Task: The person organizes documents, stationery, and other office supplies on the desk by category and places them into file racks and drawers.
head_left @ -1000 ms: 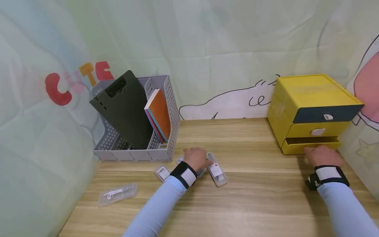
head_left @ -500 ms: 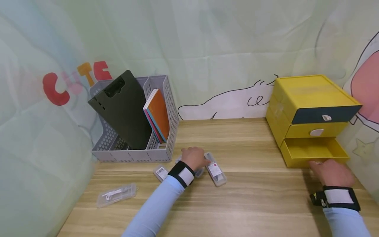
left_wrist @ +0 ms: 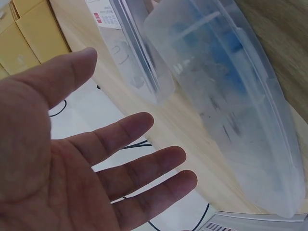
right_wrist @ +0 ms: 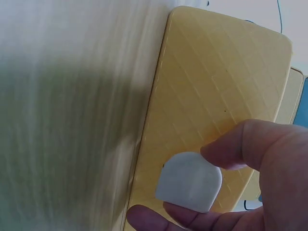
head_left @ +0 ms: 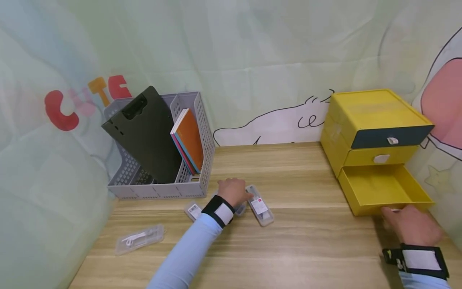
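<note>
My right hand (head_left: 413, 225) pinches the white knob (right_wrist: 189, 182) on the front of the bottom drawer (head_left: 386, 186), between thumb and fingers. That drawer stands pulled out from the yellow drawer box (head_left: 379, 108), and its inside shows bare yellow. My left hand (left_wrist: 53, 159) hovers with spread, relaxed fingers above several clear plastic cases and holds nothing. One case with a white label (head_left: 259, 205) lies just right of it, and another labelled case (head_left: 193, 210) lies to its left. A cloudy case with something blue inside (left_wrist: 231, 96) is partly hidden under the hand in the head view.
At the back left a grey file rack (head_left: 155, 189) holds a black clipboard (head_left: 148, 136) and several thin notebooks (head_left: 189, 138). A clear case with a small white tool inside (head_left: 140, 239) lies at the left front. A printed curtain hangs behind the wooden table (head_left: 288, 249).
My right hand has drawn the bottom drawer out toward me, from a narrow gap to a wide opening. The left hand has stayed over the cases. The head view has shifted slightly.
</note>
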Demonstrator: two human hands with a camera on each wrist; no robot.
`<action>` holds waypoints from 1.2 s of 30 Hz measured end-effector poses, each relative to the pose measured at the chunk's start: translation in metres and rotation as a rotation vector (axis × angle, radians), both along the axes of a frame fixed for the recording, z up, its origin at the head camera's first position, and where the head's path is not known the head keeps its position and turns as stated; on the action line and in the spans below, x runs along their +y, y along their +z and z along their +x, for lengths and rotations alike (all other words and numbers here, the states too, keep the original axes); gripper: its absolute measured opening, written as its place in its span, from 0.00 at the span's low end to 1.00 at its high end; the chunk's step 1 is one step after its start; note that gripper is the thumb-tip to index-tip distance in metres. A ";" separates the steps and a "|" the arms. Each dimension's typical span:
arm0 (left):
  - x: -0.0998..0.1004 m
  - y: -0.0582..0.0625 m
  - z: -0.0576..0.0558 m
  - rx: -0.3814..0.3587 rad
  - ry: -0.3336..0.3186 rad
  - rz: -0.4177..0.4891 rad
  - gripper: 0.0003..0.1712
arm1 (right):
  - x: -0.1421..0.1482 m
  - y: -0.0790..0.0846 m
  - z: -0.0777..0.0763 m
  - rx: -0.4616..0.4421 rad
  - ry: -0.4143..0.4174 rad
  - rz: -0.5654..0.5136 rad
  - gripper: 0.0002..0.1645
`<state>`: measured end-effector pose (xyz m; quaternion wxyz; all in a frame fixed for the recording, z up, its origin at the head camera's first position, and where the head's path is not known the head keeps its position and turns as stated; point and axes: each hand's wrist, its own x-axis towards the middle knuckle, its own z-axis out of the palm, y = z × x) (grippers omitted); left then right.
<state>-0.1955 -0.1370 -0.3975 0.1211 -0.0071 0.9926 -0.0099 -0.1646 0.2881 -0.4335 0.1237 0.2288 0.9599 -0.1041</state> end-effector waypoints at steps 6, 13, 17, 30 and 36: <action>0.000 0.000 0.000 0.012 -0.009 0.004 0.30 | 0.001 0.003 0.006 0.014 0.032 -0.015 0.39; -0.001 0.002 -0.002 0.008 -0.004 0.004 0.29 | -0.005 0.018 0.014 0.101 -0.004 -0.031 0.33; 0.000 0.002 -0.003 0.021 -0.023 0.014 0.23 | -0.014 0.031 0.014 0.187 -0.018 -0.030 0.28; 0.010 -0.008 -0.002 0.061 -0.186 0.049 0.28 | -0.085 0.055 0.015 0.473 0.297 -0.053 0.31; 0.014 -0.014 0.000 0.077 -0.241 0.016 0.26 | -0.125 0.043 0.018 0.576 0.466 -0.089 0.26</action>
